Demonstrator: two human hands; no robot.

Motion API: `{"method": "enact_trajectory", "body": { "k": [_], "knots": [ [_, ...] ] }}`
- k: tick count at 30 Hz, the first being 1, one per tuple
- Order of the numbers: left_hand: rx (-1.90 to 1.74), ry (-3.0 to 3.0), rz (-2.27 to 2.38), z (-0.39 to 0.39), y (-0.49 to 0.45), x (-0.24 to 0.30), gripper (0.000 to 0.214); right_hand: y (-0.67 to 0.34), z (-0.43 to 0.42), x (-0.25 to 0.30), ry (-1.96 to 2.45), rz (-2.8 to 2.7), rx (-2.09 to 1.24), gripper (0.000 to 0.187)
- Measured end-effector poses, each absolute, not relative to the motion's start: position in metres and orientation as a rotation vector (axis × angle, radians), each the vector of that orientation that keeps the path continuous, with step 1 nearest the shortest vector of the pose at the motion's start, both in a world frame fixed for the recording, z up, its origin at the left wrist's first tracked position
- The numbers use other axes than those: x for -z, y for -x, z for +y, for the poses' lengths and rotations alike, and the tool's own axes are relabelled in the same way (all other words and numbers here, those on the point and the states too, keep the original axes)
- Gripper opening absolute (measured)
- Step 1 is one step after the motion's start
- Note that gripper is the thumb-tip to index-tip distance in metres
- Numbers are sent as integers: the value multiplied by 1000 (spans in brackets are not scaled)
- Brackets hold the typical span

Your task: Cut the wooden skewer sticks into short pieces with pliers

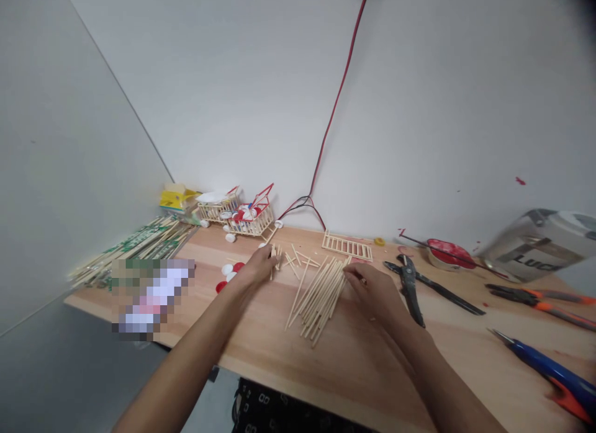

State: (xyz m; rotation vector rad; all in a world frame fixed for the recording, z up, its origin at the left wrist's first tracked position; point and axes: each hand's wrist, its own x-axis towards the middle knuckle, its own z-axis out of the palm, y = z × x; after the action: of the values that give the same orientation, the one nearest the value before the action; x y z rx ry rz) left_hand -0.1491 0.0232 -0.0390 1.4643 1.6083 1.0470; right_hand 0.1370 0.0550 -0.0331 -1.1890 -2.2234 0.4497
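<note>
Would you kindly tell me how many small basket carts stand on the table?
2: the red-rimmed cart just beyond the left hand, and the white-topped cart left of that one, slightly overlapped by it.

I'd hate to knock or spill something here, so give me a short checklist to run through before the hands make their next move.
1. Right hand at the long sticks: ok, fingers at their far end.
2. Long sticks evenly lined up: not ok, they fan out with uneven ends.
3. Left hand gripping the short sticks firmly: cannot tell, though its fingers are at them.
4. Slatted panel apart from both hands: ok.
5. Red-stained dish free of overhanging things: not ok, a thin dark rod lies across it.
</note>
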Motion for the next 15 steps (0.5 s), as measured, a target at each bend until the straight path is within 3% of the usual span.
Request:
{"method": "enact_trajectory", "body": {
  "k": [4, 9, 15],
  "knots": [
    [-1278, -867, 1047, 24, 153, 39, 19, -123, 57, 28, 1097, -2304, -521, 24],
    [-1333, -661, 902, 21, 159, 42, 8, -85, 60, 4, 1025, -2477, -428, 25],
    [-1297, -501, 763, 20, 164, 43, 8, -27, 72, -4, 1342, -2646, -312, 23]
  ]
}}
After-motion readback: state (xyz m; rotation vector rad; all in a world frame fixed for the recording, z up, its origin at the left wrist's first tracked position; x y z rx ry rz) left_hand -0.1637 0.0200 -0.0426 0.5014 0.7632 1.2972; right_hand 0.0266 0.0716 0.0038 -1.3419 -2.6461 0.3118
